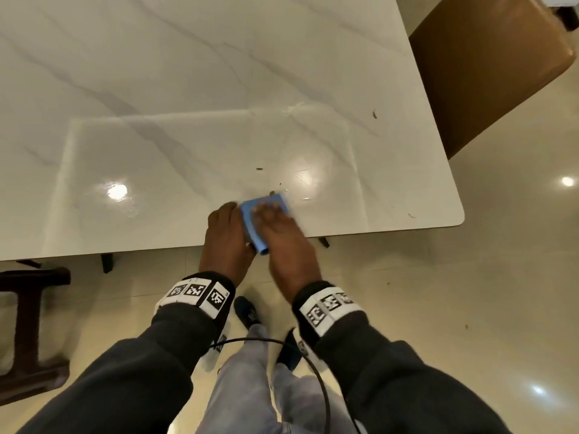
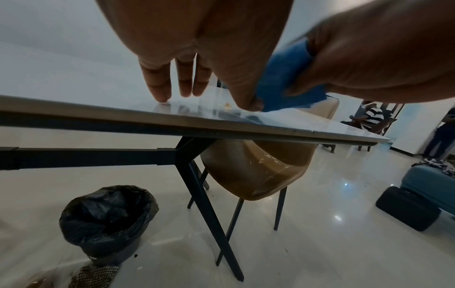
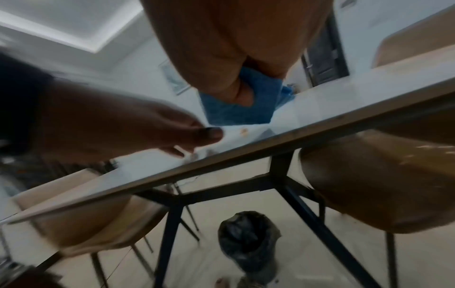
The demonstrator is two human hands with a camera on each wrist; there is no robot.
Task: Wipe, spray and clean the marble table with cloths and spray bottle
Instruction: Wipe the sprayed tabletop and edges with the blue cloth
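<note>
- The blue cloth (image 1: 264, 214) lies folded on the white marble counter (image 1: 188, 89), at the near edge, with one end hanging past that edge.
- The right hand (image 1: 282, 239) presses on top of the cloth, with the thumb tucked against the cloth's underside in the right wrist view; the hand is clamped on the cloth.
- The left hand (image 1: 224, 236) stands on edge just left of the cloth, fingers straight and together, tips touching the counter (it holds nothing and appears set as a barrier).
- Crumbs (image 1: 272, 192) sit at the far edge of the cloth; more specks (image 1: 259, 168) lie further out, and others (image 1: 374, 114) near the right corner.
- Risk: debris swept toward the near edge may fall to the floor (image 1: 470, 308), since the bin (image 2: 108, 220) stands under the counter and not below the hands. Cause: no palm cupped under the rim.
- Risk: crumbs may slip through between the left hand and the cloth. Cause: an open seam at the near end.
- Risk: the overhanging end may drag the cloth off. Cause: reduced downward pressure.
- Risk: the outlying specks may be missed (they are small and lie among bright reflections).
- No spray bottle is in view.
</note>
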